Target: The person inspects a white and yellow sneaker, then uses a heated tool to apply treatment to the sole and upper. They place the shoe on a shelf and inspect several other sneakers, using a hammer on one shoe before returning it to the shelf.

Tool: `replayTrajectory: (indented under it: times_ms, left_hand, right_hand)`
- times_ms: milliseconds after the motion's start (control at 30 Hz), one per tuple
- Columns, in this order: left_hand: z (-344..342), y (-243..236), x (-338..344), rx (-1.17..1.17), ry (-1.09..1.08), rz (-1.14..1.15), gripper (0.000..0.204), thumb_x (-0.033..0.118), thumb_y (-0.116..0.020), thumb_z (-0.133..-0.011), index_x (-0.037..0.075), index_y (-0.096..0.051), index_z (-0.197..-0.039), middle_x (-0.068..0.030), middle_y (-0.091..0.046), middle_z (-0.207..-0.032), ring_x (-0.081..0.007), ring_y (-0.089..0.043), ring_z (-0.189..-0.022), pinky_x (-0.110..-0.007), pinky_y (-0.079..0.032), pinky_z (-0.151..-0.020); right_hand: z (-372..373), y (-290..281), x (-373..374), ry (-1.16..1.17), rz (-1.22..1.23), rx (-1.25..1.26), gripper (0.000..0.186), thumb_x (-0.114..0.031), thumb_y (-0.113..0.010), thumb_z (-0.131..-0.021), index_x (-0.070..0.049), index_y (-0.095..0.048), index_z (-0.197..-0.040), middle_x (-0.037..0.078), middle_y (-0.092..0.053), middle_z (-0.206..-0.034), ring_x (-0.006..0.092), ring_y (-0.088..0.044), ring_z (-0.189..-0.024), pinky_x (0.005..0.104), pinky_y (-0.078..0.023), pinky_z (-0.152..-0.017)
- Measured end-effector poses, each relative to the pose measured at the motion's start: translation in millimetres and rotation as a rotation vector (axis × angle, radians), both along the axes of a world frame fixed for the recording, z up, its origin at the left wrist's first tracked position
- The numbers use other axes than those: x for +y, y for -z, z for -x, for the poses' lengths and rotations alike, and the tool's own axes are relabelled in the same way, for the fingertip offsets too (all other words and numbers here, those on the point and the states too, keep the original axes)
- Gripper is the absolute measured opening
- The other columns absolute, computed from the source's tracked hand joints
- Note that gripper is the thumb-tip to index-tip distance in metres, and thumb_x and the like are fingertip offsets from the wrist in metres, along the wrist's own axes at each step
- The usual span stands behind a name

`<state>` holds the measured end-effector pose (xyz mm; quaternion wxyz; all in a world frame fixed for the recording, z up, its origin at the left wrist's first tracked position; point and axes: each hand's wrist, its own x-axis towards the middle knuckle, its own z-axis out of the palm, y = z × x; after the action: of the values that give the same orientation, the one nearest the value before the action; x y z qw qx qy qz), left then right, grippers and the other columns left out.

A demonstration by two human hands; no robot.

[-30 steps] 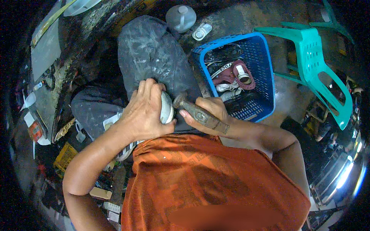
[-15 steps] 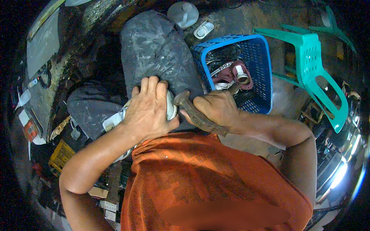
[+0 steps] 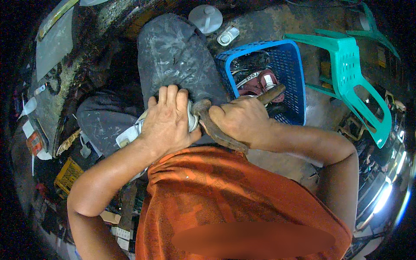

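Observation:
My left hand (image 3: 167,117) lies over a whitish shoe (image 3: 192,119), pressing it onto the dark trousers of my lap. Its fingers point away from me and the thumb hooks round the near side; most of the shoe is hidden beneath. In my right hand (image 3: 242,120) is a worn cobbler's hammer (image 3: 220,133) with a long curved head, the fist closed round its handle. The rounded hammer face is right against the shoe's right side, while the tapered end points toward my orange shirt. The handle's tail sticks out past my fist, over the basket.
A blue plastic basket (image 3: 299,86) stands to the right with maroon footwear (image 3: 253,84) and dark items inside. Beyond it is a green plastic chair (image 3: 346,65). A round grey lid-like object (image 3: 205,19) and a small pale tin (image 3: 228,36) sit on the floor ahead. Far left lies a yellow crate (image 3: 69,177).
My right hand has turned and moved slightly left with the hammer, so more of its handle shows over the basket. The left hand stays on the shoe.

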<state>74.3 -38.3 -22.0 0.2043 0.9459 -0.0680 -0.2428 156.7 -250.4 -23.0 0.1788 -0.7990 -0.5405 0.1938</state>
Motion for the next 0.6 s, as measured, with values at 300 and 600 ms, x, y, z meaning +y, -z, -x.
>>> replayTrajectory:
  times_ms: [300, 600]
  left_hand:
    - [2, -1, -3, -0.018, 0.003, -0.023, 0.081, 0.044, -0.080, -0.069, -0.009, -0.048, -0.122, -0.0238, -0.048, -0.116, -0.0422, -0.050, -0.113, -0.055, -0.046, -0.093]
    - [2, -1, -6, -0.009, 0.017, -0.053, 0.084, 0.047, -0.080, -0.070, -0.009, -0.047, -0.124, -0.0231, -0.048, -0.117, -0.0417, -0.050, -0.112, -0.055, -0.046, -0.096]
  right_hand:
    - [-7, -10, 7, -0.022, 0.076, 0.023, 0.016, -0.023, -0.061, -0.089, -0.008, -0.064, -0.090, 0.013, -0.071, -0.066, 0.0297, -0.073, -0.058, 0.0462, -0.058, -0.048]
    - [-16, -13, 10, -0.034, 0.142, 0.063, 0.035, -0.042, -0.067, -0.090, -0.007, -0.065, -0.090, 0.014, -0.067, -0.064, 0.0340, -0.070, -0.057, 0.0496, -0.054, -0.050]
